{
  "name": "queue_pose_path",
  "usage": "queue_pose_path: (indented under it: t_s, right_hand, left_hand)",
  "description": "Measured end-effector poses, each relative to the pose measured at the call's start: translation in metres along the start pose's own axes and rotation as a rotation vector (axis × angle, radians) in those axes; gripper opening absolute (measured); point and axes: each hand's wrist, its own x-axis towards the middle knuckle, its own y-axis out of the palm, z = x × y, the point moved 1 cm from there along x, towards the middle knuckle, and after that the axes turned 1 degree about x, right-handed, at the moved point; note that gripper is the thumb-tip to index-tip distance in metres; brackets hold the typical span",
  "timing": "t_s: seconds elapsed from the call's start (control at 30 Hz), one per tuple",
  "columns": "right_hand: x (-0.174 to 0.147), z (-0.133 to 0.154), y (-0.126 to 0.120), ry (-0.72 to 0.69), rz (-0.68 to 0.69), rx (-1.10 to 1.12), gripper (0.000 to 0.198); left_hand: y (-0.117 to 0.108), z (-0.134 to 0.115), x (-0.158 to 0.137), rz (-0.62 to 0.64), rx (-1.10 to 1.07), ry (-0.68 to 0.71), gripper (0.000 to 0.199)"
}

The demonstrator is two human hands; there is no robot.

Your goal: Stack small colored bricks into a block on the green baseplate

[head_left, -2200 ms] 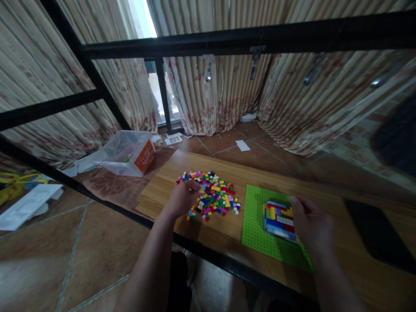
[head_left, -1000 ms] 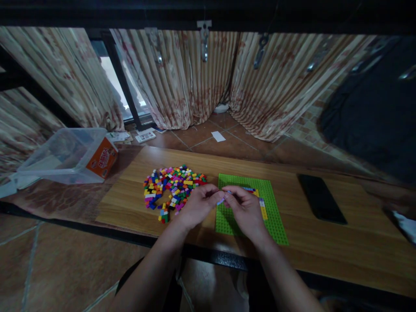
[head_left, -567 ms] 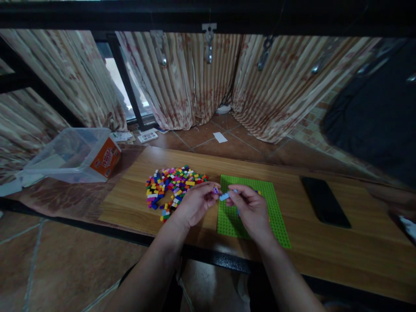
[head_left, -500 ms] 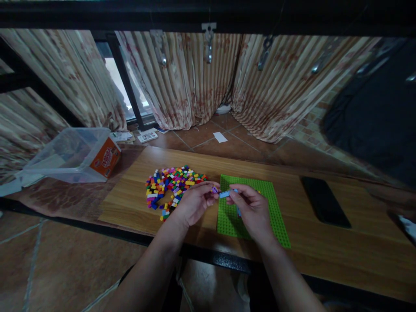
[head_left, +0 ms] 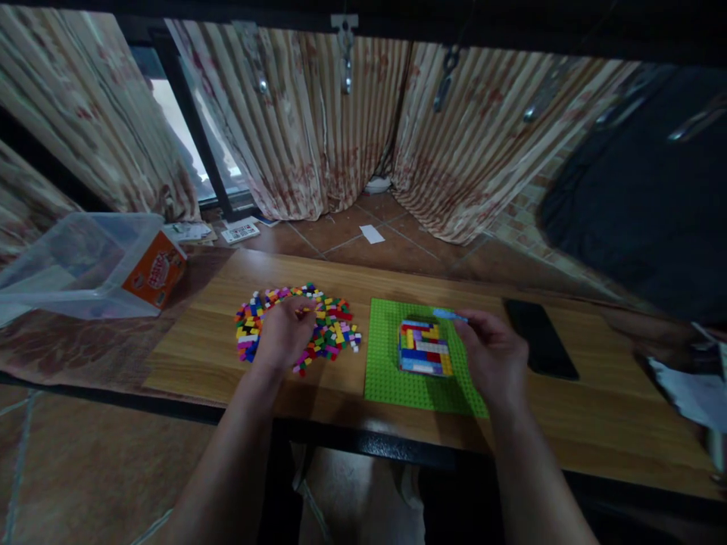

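My right hand [head_left: 493, 350] pinches a light blue toy brick [head_left: 446, 313] by one end, above the far right part of the green baseplate [head_left: 391, 390]. On that plate stands a block built of many-coloured bricks [head_left: 425, 348], mostly red, yellow, blue and white on top. My left hand [head_left: 288, 331] is over the heap of loose bricks [head_left: 335, 333], its fingers curled together. Whatever is between those fingertips, if anything, is too small to make out.
A black phone [head_left: 539, 338] lies on the wooden table [head_left: 198, 333] to the right of the baseplate. At the left stands a clear plastic box [head_left: 102, 265] with an orange label. White crumpled paper [head_left: 690, 390] is at the right edge.
My hands have parted: the left went from the purple brick near the baseplate back to the heap. The right moved right with the light blue brick, uncovering the built block.
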Motion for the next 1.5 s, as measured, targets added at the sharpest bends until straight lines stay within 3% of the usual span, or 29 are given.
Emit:
queue_pose_path:
  t_s: [0.1, 0.2, 0.67, 1.2, 1.37, 1.5]
  right_hand:
    - [0.008, -0.008, -0.011, 0.056, -0.040, 0.028, 0.023]
    - [0.008, -0.012, -0.013, 0.096, 0.003, 0.021, 0.026]
    - [0.004, -0.029, -0.019, 0.095, 0.310, 0.020, 0.022]
    - [0.001, -0.030, -0.013, -0.012, 0.296, -0.151, 0.012]
    - [0.001, -0.034, -0.011, 0.030, 0.286, -0.116, 0.013]
    - [0.001, -0.034, -0.009, 0.082, 0.276, -0.054, 0.016]
  left_hand:
    - [-0.001, 0.002, 0.001, 0.014, 0.130, 0.018, 0.024]
    - [0.000, 0.003, 0.002, 0.020, 0.174, 0.043, 0.026]
    - [0.017, -0.017, -0.004, -0.068, 0.054, 0.173, 0.022]
    - [0.052, -0.053, -0.031, 0.143, -0.160, 0.451, 0.023]
    - [0.072, -0.075, -0.056, 0.226, -0.041, 0.681, 0.040]
    - [0.086, -0.087, -0.071, 0.249, 0.064, 0.701, 0.046]
